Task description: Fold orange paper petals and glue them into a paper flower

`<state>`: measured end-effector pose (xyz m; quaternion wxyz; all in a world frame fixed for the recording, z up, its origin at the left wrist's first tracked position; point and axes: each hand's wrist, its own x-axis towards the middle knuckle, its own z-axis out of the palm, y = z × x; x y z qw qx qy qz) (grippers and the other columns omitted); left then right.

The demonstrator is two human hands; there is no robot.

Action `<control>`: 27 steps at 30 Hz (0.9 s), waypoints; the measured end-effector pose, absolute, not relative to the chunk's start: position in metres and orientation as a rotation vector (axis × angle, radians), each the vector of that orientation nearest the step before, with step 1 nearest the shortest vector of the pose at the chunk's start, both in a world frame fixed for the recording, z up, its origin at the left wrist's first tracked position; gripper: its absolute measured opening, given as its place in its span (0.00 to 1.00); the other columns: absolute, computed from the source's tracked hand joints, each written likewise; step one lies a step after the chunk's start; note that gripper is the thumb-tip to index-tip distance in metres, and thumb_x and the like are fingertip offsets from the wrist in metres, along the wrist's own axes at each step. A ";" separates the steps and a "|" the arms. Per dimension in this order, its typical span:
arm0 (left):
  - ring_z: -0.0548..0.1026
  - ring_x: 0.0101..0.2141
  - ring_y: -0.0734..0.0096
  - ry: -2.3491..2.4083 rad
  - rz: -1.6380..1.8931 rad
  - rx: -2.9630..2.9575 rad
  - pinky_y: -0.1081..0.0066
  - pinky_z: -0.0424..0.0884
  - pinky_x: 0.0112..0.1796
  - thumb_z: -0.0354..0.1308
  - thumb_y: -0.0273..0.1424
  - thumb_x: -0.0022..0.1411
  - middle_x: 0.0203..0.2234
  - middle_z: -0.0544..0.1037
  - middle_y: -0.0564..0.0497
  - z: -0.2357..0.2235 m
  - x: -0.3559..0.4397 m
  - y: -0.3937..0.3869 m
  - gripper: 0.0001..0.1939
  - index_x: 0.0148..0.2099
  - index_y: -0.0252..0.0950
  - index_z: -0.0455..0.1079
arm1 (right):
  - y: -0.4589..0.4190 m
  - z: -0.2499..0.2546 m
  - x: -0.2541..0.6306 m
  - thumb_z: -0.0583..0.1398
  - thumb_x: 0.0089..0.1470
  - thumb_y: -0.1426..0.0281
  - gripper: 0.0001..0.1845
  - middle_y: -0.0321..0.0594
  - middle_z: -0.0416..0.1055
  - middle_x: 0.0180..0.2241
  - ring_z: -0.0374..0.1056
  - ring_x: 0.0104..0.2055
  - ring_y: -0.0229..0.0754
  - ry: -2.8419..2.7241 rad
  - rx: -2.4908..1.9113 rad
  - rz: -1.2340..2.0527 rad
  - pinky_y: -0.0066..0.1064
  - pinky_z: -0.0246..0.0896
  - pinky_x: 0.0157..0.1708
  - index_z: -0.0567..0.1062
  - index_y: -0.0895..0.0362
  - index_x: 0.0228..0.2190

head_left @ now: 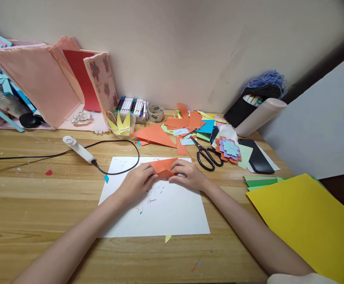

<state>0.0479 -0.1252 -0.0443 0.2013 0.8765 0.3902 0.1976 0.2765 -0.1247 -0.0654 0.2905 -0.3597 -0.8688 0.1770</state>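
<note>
A folded piece of orange paper [163,167] lies near the far edge of a white sheet [172,221], held from both sides. On its left end, the fingers of my left hand [139,179] are closed. My right hand [189,173] grips the right end, thumb toward me and fingers bent over the top. A fold line and a flap show on the orange paper between the hands. Small coloured scraps dot the white sheet beneath. Black-handled scissors [206,156] rest beyond my right hand, beside a layered paper flower [228,149].
Orange scraps [155,135] pile up at the back, near a plastic bowl [127,128] with yellow paper. A corded white device [78,149] lies left. Yellow sheets [308,221] and a dark phone [256,156] are right. A bottle [260,117] leans by a pen holder [240,111].
</note>
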 end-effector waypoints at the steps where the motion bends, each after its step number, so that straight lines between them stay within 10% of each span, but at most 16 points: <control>1: 0.68 0.32 0.71 1.080 0.539 2.494 0.73 0.62 0.30 0.45 0.30 0.63 0.30 0.70 0.50 -0.045 0.046 -0.125 0.11 0.33 0.36 0.67 | -0.124 -0.066 0.279 0.57 0.54 0.62 0.10 0.40 0.69 0.30 0.64 0.33 0.39 -2.349 -0.931 0.437 0.29 0.58 0.32 0.72 0.55 0.27; 6: 0.69 0.30 0.70 1.078 0.404 2.714 0.72 0.61 0.28 0.48 0.26 0.59 0.32 0.72 0.48 -0.046 0.042 -0.125 0.12 0.41 0.39 0.71 | -0.125 -0.067 0.280 0.50 0.59 0.69 0.15 0.39 0.67 0.24 0.61 0.27 0.38 -2.556 -0.934 0.133 0.29 0.51 0.26 0.72 0.56 0.25; 16: 0.67 0.28 0.71 1.299 0.660 2.161 0.71 0.61 0.31 0.48 0.36 0.61 0.26 0.70 0.52 -0.050 0.052 -0.124 0.12 0.28 0.36 0.65 | -0.124 -0.063 0.263 0.49 0.60 0.65 0.16 0.37 0.62 0.26 0.59 0.32 0.38 -2.194 -1.309 0.559 0.29 0.55 0.33 0.64 0.56 0.22; 27: 0.65 0.28 0.66 1.535 0.610 2.302 0.66 0.59 0.31 0.48 0.37 0.61 0.25 0.67 0.50 -0.051 0.057 -0.129 0.15 0.24 0.36 0.61 | -0.129 -0.071 0.248 0.51 0.59 0.65 0.14 0.40 0.64 0.27 0.59 0.31 0.42 -2.255 -1.619 0.077 0.32 0.50 0.29 0.66 0.56 0.23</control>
